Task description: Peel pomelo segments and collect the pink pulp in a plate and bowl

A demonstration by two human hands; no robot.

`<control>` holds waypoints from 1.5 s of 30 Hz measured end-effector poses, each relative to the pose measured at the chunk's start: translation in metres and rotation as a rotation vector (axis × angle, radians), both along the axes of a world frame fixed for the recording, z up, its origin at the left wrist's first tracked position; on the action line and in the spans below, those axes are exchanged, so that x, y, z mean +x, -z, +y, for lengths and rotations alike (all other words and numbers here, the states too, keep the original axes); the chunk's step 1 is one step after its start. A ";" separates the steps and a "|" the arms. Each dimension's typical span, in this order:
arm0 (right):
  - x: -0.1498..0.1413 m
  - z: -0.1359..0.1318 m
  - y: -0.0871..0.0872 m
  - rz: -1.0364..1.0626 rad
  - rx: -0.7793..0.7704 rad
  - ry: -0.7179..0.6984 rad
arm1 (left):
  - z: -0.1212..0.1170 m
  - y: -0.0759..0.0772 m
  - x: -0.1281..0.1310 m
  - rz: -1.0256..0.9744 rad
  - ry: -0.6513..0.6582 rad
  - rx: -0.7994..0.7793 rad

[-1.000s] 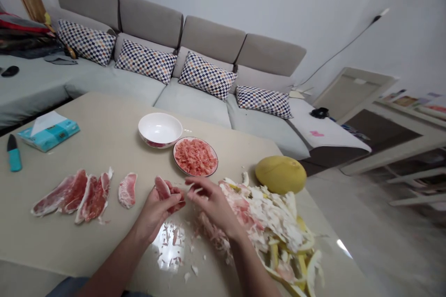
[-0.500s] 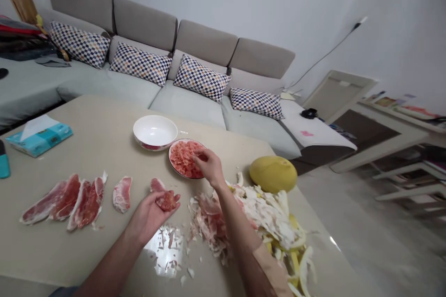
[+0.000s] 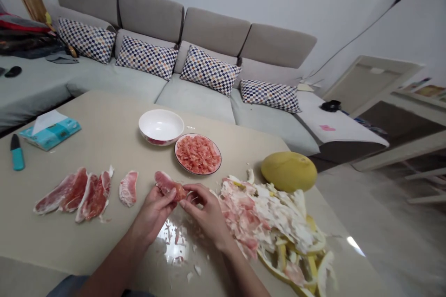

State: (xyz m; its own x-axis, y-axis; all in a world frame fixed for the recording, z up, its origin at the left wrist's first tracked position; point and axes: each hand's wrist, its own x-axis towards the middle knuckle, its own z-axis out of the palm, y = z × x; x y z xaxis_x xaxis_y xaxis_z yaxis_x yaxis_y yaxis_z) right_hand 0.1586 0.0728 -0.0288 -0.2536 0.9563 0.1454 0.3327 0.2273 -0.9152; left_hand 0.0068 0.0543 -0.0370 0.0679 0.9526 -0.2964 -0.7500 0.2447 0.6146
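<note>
Hands busy: we've got left hand [image 3: 153, 213] curled under the pomelo segment [image 3: 170, 186], right hand [image 3: 205, 213] pinching its edge | held just above the worktop [image 3: 104, 120], beside the rind pile [image 3: 272, 227] | looks soft, tears easily, so we'd hold it gently by the edge

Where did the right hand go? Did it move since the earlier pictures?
Yes. The right hand moved away from the plate of pink fruit bits, back toward the person. Now it pinches a piece of fruit with the left hand.
</note>
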 end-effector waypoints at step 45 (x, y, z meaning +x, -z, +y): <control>0.013 0.004 0.019 0.581 -0.448 -0.224 | -0.003 -0.006 -0.006 0.067 0.163 0.079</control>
